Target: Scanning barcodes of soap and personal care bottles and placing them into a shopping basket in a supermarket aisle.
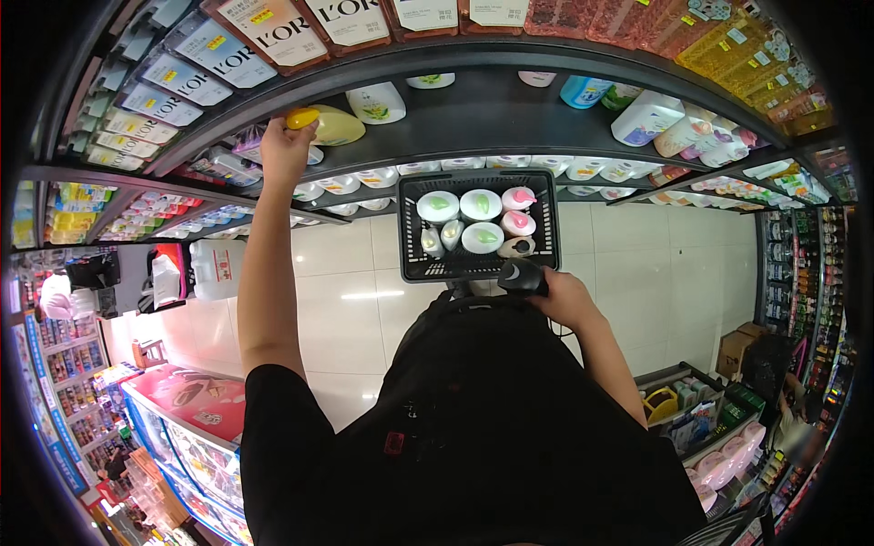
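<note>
My left hand (287,149) reaches up to a dark shelf, its fingers around the yellow cap of a pale yellow bottle (339,125). The bottle leans with its cap towards me. Close by stands a white bottle (376,104) with a flower print. My right hand (568,298) grips a black handheld barcode scanner (522,278) in front of my body. Just beyond the scanner, a dark grey plastic basket (478,274) holds several pump bottles. Some have green pumps (437,203), others have pink pumps (519,222), and one has a black top (523,246).
The shelf (478,112) bears more bottles at its right, including a blue one (584,91). Boxed bottles (273,31) line the shelf above. A white jug (216,268) stands at left, a red-topped freezer (194,403) behind it. At lower right are a display bin (683,403) and another person (792,416).
</note>
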Demonstrator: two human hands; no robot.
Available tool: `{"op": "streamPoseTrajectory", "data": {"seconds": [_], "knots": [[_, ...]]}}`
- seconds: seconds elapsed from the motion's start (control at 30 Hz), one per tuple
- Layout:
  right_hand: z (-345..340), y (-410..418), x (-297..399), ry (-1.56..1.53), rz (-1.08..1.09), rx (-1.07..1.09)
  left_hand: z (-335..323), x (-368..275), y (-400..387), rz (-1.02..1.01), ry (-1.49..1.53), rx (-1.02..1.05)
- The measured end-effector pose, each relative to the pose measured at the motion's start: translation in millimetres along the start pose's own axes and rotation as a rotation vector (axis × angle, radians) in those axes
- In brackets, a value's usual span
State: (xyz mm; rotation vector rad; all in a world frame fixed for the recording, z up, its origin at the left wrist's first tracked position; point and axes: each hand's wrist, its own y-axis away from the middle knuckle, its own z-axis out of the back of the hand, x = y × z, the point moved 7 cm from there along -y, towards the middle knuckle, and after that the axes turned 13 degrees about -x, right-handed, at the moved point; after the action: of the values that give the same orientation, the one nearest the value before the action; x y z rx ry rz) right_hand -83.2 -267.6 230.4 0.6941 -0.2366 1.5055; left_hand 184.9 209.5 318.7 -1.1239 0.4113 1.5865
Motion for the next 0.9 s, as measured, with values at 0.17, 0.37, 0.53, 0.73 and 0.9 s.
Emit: {"op": "streamPoseTrajectory", "data": {"seconds": [0.17,0.37,0.53,0.73,0.9], "knots": [[0,-3,-5,-0.015,-0.008,0.010,0,-6,8,0.009,0.228,0.039],[6,2,-5,0.004,-0.012,0.009,5,-7,7,0.074,0.287,-0.001],[0,6,-22,-0.032,-0.035,-0.020,-10,-46,36,0.016,0.352,0.044],[1,8,-31,-0.034,-0.058,-0.058,-21,-63,71,-0.014,0.114,0.116],[8,4,-33,-0.078,-0.094,-0.070,-63,-44,141,0.124,0.023,0.311]]}}
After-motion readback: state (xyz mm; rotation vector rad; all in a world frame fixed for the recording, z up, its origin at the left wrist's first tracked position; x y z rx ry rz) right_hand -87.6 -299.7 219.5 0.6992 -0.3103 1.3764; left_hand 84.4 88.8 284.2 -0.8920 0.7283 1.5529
